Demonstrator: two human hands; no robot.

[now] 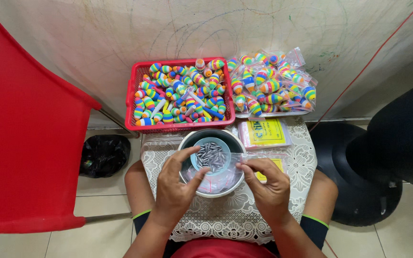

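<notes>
Behind the clear bag point(214, 168), bowl point(186, 139) contents blur.

1. I am working at a small table point(307, 162) that is wearing a white lace cloth point(225, 217).
2. A red plastic basket point(131, 102) of striped floats is sitting at its far edge.
3. A pile of bagged floats point(273, 86) is lying beside the basket.
4. A metal bowl point(187, 136) is standing nearest me, with a stack of yellow-labelled packets point(265, 134) lying just beside it.
</notes>
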